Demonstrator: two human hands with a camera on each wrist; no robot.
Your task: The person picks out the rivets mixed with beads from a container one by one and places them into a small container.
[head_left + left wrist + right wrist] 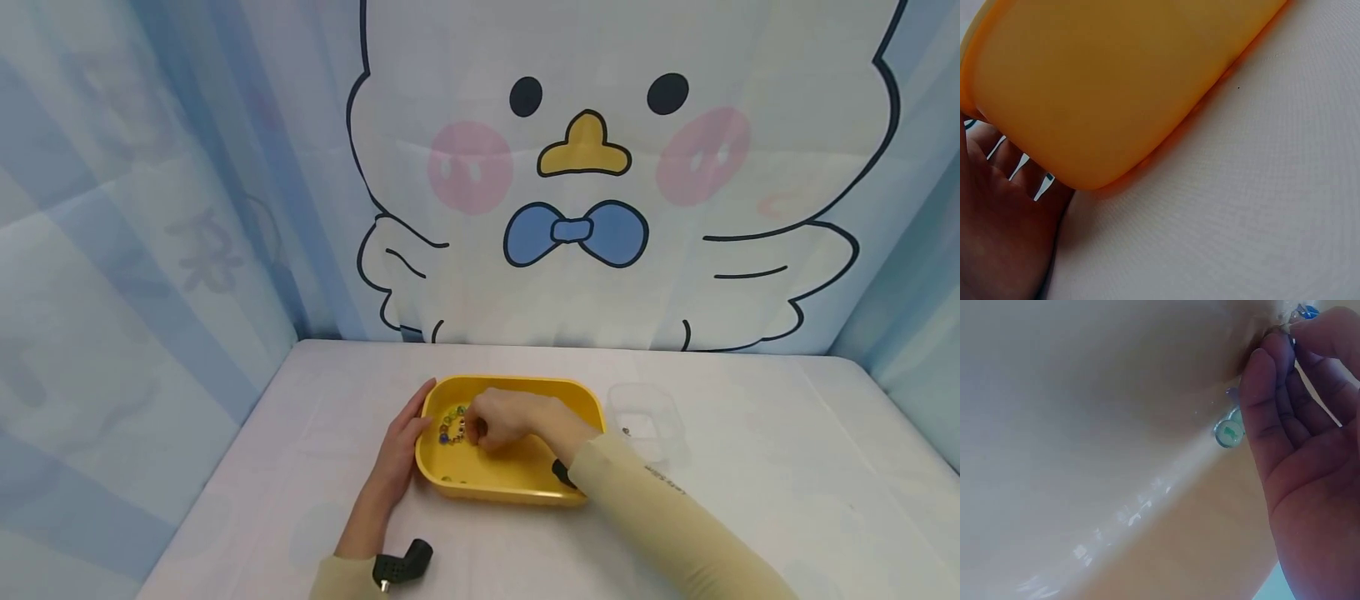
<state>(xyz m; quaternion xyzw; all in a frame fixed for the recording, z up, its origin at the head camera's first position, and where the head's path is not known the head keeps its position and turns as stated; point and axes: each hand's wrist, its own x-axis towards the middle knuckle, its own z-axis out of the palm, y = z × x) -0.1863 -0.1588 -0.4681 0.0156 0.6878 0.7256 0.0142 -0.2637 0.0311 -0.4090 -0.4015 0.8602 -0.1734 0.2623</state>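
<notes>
A yellow tray (498, 490) stands on the table, with a curved row of small colorful beads (444, 437) near its left end. My left hand (396, 454) lies along the tray's left side, its fingers stretched out against the outer wall. Reaching over the tray from the right, my right hand (501, 418) has its fingertips at the row of beads. In the right wrist view its thumb and forefinger pinch a small pale piece, mostly hidden by the fingertips. Beside those fingers lies a clear round bead (1229, 434) with green inside.
A transparent plastic box (656, 450) stands right of the tray with a few small dark bits in it. Loose beads (446, 479) lie by the tray's front wall. The table's white cloth (787, 467) meets a printed curtain (585, 308) at the back.
</notes>
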